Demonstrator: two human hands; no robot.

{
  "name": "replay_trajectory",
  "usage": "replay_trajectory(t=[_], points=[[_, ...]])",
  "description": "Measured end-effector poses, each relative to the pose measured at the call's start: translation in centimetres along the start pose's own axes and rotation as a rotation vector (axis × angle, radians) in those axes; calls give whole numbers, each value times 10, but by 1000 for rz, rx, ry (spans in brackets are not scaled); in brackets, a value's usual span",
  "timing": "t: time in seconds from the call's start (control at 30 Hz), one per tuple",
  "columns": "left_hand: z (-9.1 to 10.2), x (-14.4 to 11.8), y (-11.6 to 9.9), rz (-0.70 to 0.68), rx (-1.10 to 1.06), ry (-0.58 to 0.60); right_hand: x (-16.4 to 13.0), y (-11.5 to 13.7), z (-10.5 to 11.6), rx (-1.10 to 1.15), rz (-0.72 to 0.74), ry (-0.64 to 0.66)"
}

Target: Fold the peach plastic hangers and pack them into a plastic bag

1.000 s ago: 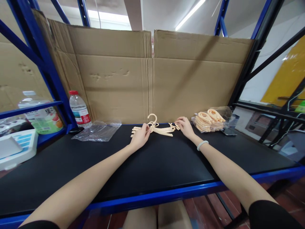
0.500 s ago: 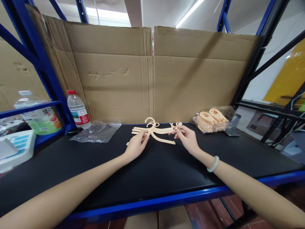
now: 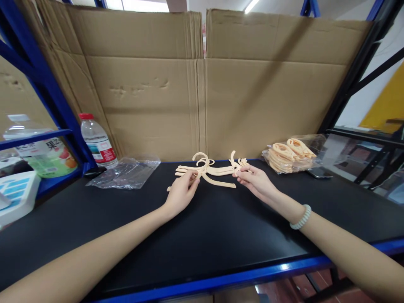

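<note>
Both hands (image 3: 217,187) pinch a bundle of thin cream plastic hangers (image 3: 210,170), hooks up.

Brown cardboard sheets (image 3: 195,84) back a black shelf (image 3: 221,235) in blue racking (image 3: 47,84)

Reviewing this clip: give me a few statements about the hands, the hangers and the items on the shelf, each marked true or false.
1. Both hands grip the bundle of cream hangers. True: left hand and right hand pinch it.
2. The water bottle has a blue cap. False: red.
3. A bag of cream parts lies to the right of the right hand. True.
4. The bracelet is on the left wrist. False: on the right.
5. The empty plastic bag covers the hangers. False: it lies apart, to their left.
</note>
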State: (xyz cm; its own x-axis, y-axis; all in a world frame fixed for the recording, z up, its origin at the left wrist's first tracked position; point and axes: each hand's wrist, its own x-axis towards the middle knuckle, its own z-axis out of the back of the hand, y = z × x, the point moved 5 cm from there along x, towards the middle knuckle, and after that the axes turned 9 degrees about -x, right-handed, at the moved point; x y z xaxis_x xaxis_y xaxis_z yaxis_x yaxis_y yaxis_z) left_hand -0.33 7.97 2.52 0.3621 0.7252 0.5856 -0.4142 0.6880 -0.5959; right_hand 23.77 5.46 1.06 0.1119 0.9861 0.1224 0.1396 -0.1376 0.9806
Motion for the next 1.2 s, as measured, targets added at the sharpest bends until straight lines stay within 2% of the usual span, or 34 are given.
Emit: replay_trajectory(t=[0.23, 0.4, 0.57, 0.77, 1.2], points=[[2, 1, 3, 18, -138, -42, 5, 0, 5, 91, -33, 86], [3, 1, -1, 5, -163, -41, 7, -6, 12, 39, -106, 39], [4, 1, -8, -37, -168, -41, 7, -9, 7, -23, -184, 185], [4, 0, -9, -83, -137, -38, 4, -9, 3, 1, -256, 294], [3, 0, -9, -92, -83, -28, 1, -15, 3, -39, -338, 378]])
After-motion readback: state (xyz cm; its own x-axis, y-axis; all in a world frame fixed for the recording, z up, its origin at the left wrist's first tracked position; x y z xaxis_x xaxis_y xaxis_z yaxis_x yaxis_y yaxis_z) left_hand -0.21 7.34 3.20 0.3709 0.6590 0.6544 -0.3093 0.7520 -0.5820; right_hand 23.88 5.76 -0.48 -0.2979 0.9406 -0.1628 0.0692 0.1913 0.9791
